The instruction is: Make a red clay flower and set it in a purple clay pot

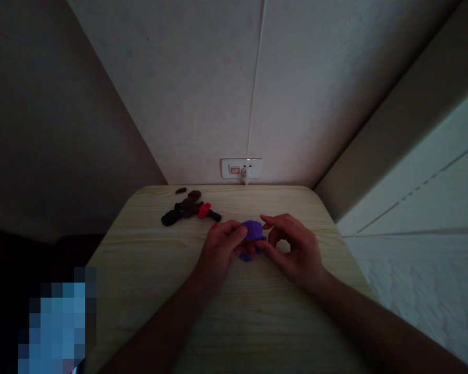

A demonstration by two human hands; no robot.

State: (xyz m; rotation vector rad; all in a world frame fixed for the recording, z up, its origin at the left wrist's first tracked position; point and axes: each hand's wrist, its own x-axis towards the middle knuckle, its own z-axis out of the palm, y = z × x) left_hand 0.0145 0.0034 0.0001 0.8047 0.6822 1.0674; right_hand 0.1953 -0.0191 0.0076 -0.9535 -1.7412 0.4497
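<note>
Head view, dim light. Two bare hands work at a small purple piece (252, 230) low over the pale wood-grain table (257, 317), approx. mid-width. L hand (223, 245) is clamped on the L side of the purple piece, thumb on top; its other fingers are partly hidden. R hand (294, 246) has thumb & index apart: thumb tip at the lower R edge of the piece, index tip raised just beside its upper R corner; whether the index touches can't be told. Directly below the purple piece (nearer the wearer) sits an orange-brown part (251, 249), w/ a smaller purple lump (245, 257) at its near end; exact joins btwn them are too dark to make out.

Far L of table: a cluster of dark pcs., incl. a black lump (170, 217), a brown lump (189, 207), a brown oval (194, 194) & a black rod (216, 216), w/ a red piece (205, 210) beside the rod. A small dark bit (181, 191) lies apart, nr. the back edge. A red bit (212, 227) shows just beyond the L fingers.

Background: wall socket (225, 169) w/ plug (245, 175), just above the table's back edge; pixelated patch (58, 327), lower L.
</note>
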